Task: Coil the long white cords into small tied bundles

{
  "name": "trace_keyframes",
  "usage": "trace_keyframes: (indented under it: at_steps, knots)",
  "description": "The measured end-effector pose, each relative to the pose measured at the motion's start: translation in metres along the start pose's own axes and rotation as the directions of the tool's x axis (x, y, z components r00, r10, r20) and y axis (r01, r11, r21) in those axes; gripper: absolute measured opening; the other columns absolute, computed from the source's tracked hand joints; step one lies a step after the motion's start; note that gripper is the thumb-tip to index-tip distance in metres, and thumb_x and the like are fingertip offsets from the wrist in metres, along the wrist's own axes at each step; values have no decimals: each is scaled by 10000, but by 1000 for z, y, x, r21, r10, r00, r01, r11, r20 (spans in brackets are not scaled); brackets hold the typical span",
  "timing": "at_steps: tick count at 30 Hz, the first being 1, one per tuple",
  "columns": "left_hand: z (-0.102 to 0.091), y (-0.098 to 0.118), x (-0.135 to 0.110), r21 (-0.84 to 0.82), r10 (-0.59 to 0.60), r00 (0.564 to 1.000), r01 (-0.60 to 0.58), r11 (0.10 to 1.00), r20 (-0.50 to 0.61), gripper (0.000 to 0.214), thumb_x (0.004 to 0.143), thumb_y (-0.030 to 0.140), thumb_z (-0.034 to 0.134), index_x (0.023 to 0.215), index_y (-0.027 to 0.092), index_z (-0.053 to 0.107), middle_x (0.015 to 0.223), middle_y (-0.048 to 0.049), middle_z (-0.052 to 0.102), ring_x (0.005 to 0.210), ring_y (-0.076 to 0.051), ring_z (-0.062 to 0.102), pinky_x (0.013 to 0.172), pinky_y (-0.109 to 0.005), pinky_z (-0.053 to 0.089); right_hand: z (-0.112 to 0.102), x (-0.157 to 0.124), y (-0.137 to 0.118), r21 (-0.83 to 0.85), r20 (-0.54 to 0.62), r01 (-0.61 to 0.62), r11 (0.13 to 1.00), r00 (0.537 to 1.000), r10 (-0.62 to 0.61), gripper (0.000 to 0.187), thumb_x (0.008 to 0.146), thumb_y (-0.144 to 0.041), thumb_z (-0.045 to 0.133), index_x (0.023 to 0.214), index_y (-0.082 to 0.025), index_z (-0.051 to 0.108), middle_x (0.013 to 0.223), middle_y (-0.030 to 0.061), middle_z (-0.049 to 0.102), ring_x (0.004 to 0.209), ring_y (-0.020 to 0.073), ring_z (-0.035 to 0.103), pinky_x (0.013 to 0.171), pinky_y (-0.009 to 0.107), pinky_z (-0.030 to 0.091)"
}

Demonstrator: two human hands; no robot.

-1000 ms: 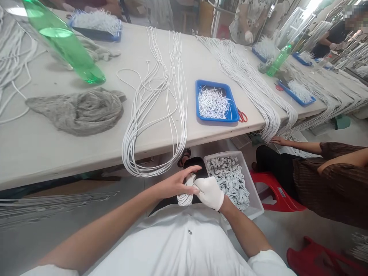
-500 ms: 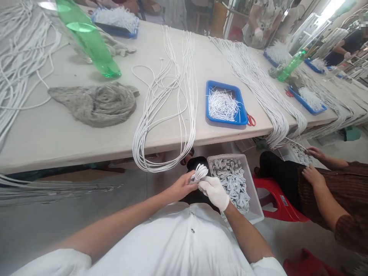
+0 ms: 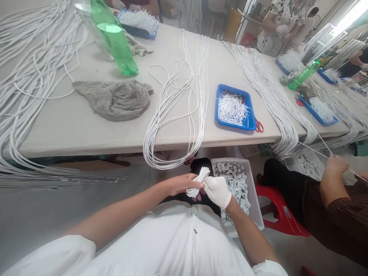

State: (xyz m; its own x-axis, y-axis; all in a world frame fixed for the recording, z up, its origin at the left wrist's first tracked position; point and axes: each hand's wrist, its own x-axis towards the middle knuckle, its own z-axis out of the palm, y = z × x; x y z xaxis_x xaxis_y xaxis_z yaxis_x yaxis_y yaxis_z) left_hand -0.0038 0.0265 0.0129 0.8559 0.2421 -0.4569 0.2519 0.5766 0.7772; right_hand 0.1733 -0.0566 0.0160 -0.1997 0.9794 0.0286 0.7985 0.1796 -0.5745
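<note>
Hands meet in a shared grip: the bare left hand (image 3: 179, 184) and the white-gloved right hand (image 3: 218, 190) are both clamped on a small hank of white cord (image 3: 196, 184), held just left of the grey plastic bin (image 3: 230, 160) of similar hanks. Gathering the loops seems to be the step in hand, and it calls for keeping them firmly pinched. No writing is legible.

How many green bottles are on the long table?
2: one green bottle at far left, behind the grey cloth; the second bottle at far right. Others may be hidden.
</note>
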Motion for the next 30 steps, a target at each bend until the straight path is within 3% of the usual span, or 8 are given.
trace_keyframes:
  at_steps: [3,6,8,10,13,19,24,30]
  knots:
    - [8,-8,-2,21,9,996,-11,1000,89,238,733,315,649,866,128,586,782,-72,648,618,-172,608,547,-279,466,4,1,-5,406,49,-197,892,980,194,294,864,-295,433,589,-193,445,541,-24,438,494,101,394,519,239,289]
    - [16,-13,1,210,257,954,-222,952,-156,130,723,225,614,811,165,539,651,24,568,546,-100,491,488,-206,366,7,0,-16,729,277,-417,543,905,323,286,855,-338,404,593,-225,374,445,-87,257,373,84,229,403,230,232]
    - [20,-17,7,246,307,923,-249,937,-234,125,698,198,607,764,170,505,575,54,499,511,-81,435,469,-194,325,5,-4,-23,780,349,-458,426,884,311,269,872,-361,377,639,-226,392,443,-103,234,347,78,183,366,224,216]
    - [21,-20,13,127,207,948,-181,975,-240,157,681,207,605,766,175,477,531,65,462,450,-71,400,423,-192,274,0,-9,-27,801,267,-408,438,899,348,250,888,-376,412,716,-205,471,494,-77,366,382,81,294,399,221,291]
    - [22,-21,16,-120,20,982,-43,992,-187,238,668,231,613,850,182,468,513,71,464,376,-58,350,381,-183,192,-3,-16,-23,683,-12,-306,664,903,429,186,860,-364,543,846,-181,579,705,-4,569,592,118,507,579,248,426]
    - [27,-21,9,-265,-80,996,70,962,-30,209,641,213,631,760,182,461,562,37,498,405,-70,422,364,-180,131,11,-22,-7,212,-201,-103,972,969,146,194,933,-256,434,928,-177,611,883,69,623,810,181,572,748,307,438]
    - [38,-23,8,-274,-75,993,47,961,-91,227,641,182,601,821,187,462,606,34,521,431,-75,441,373,-182,148,17,-25,-8,80,-207,-106,991,971,120,250,952,-234,366,919,-167,604,843,81,618,761,184,571,695,301,434]
    - [52,-17,4,-161,89,977,-121,980,-195,276,656,153,574,884,201,428,629,80,458,460,-55,390,424,-191,272,22,-28,-18,496,-152,-321,807,883,445,208,926,-306,416,800,-196,542,723,12,561,629,139,507,607,270,424]
